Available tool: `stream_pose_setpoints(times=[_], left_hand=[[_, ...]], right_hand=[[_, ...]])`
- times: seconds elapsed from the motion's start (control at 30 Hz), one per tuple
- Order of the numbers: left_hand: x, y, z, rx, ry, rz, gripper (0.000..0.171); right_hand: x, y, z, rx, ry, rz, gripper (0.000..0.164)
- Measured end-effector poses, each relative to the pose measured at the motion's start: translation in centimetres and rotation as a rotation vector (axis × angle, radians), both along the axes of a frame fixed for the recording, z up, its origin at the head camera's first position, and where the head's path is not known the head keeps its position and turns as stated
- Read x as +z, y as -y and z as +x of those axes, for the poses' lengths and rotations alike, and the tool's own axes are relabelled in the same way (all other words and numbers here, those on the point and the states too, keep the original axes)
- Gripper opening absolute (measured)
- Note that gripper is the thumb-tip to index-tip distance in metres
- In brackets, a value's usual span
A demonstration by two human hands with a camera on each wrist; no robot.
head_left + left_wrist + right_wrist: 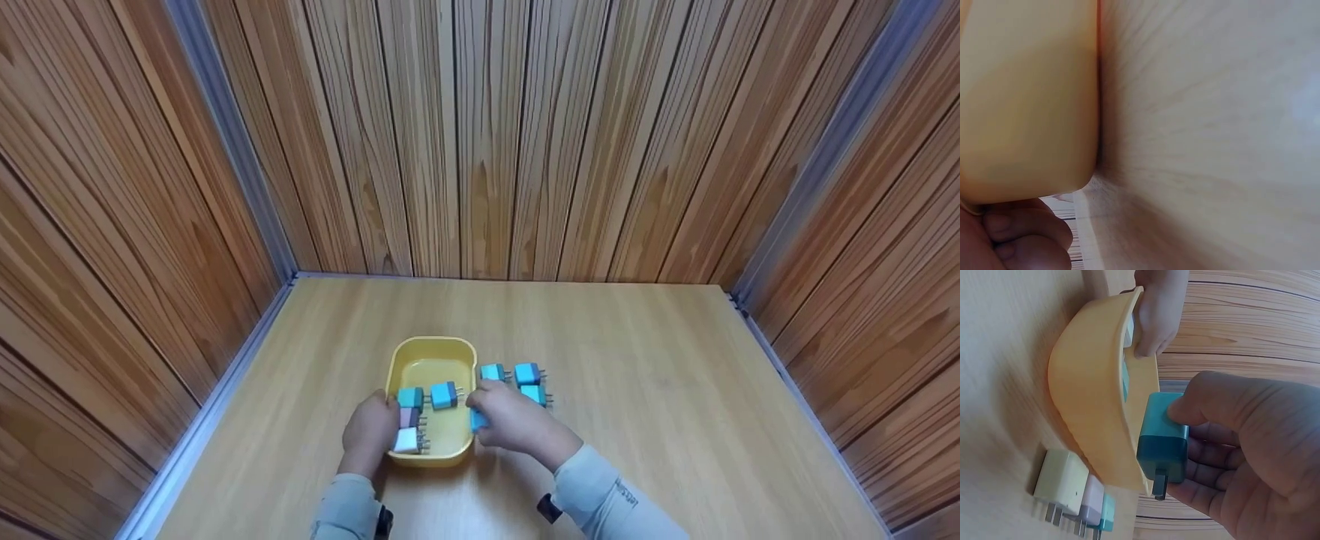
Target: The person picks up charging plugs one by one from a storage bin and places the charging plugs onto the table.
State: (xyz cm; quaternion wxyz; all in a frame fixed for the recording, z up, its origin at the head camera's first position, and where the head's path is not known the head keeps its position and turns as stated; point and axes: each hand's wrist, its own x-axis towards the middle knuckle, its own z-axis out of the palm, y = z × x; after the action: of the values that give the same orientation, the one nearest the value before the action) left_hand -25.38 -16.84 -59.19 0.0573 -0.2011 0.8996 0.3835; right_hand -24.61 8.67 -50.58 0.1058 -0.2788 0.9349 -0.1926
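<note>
My left hand (371,427) grips the left rim of a yellow plastic tray (433,343); its curled fingers (1033,233) show against the tray wall in the left wrist view. At the tray's right rim, my right hand (517,420) pinches a two-tone teal charger plug (1162,419) between thumb and fingers, metal prongs exposed. Several charger plugs lie inside the tray: a teal one (410,397), a blue one (442,395), a lilac one (408,418) and a white one (406,440).
Right of the tray, more charger plugs (528,373) lie on the wooden table (637,360). Close to the tray wall, the right wrist view shows a pale plug (1061,480) and a lilac plug (1092,498). Wood-grain panels (487,150) enclose the back and sides.
</note>
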Motion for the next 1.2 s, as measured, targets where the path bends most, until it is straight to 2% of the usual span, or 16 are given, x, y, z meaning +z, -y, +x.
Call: stream_pose_setpoints(times=[0.27, 0.43, 0.63, 0.93, 1.2], left_hand=[[0.0, 0.2, 0.1, -0.004, 0.011, 0.009, 0.041], [-0.1, 0.2, 0.1, -0.004, 0.005, 0.014, 0.042], [-0.1, 0.1, 0.1, -0.003, -0.017, -0.015, 0.035], [-0.2, 0.0, 0.1, 0.029, 0.042, 0.057, 0.038], [0.0, 0.0, -0.2, 0.018, 0.022, 0.037, 0.035]], right_hand=[[-0.5, -1.3, -0.2, -0.015, 0.008, -0.021, 0.055], [-0.7, -1.9, -0.2, -0.028, 0.010, -0.023, 0.046], [-1.2, -2.3, -0.4, -0.053, 0.035, -0.008, 0.040], [-2.0, -3.3, -0.4, -0.090, 0.108, -0.023, 0.051], [-2.5, -4.2, -0.4, -0.115, 0.093, -0.032, 0.062]])
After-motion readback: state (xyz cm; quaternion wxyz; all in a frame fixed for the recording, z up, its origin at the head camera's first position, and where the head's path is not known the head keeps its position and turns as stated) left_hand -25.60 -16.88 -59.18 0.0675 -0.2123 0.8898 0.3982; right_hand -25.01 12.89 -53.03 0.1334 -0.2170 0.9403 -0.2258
